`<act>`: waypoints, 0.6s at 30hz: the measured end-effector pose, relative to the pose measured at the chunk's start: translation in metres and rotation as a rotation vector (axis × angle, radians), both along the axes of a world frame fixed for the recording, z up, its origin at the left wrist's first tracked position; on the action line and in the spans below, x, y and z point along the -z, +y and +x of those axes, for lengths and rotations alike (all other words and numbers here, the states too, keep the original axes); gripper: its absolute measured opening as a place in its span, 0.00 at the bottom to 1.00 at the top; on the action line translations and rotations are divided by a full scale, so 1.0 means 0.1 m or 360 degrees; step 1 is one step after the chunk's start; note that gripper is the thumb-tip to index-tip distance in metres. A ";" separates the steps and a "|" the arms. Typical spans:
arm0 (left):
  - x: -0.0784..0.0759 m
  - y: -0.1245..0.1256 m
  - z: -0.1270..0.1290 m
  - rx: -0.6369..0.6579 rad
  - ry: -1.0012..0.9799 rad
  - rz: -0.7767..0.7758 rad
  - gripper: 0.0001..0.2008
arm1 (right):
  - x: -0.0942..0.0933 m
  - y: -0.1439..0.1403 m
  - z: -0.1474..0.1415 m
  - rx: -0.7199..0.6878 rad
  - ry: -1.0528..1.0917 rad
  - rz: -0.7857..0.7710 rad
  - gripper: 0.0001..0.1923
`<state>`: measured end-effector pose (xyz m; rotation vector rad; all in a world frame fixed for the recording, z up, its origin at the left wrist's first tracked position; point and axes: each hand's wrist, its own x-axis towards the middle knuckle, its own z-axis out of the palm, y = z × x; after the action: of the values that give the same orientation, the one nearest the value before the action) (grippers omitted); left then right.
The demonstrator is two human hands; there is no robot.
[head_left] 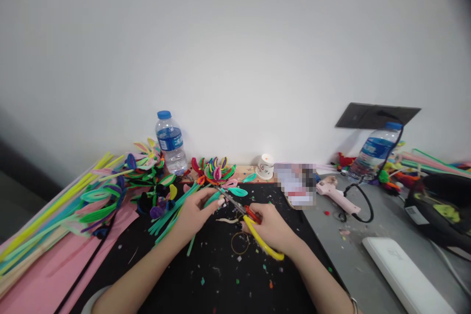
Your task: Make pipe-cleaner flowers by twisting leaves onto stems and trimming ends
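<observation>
My right hand (274,228) grips yellow-handled scissors (253,228), their blades pointing up-left toward my left hand (195,213). My left hand pinches a teal pipe cleaner piece (212,199) at the blade tips. Both hands hover over a black mat (221,279) strewn with small coloured clippings. Green pipe cleaner stems (167,218) lie just left of my left hand. A teal leaf-shaped loop (238,191) rests beyond the scissors.
Pipe cleaner flowers (213,170) and a water bottle (171,143) stand at the back. Long pipe cleaners (55,211) and pink paper (55,270) lie left. A pink glue gun (336,195), a second bottle (375,149), a white box (401,272) and a black helmet-like object (441,208) sit right.
</observation>
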<state>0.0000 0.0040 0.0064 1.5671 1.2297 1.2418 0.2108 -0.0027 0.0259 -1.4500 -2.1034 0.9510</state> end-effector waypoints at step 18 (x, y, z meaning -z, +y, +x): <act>0.02 -0.01 -0.11 -0.0409 0.1183 0.1295 0.08 | 0.06 -0.11 -0.16 0.0176 0.0027 -0.0102 0.18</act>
<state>-0.0113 0.0032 0.0039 2.7031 1.4897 1.4802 0.1948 -0.0133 0.0194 -1.5669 -1.9751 0.9929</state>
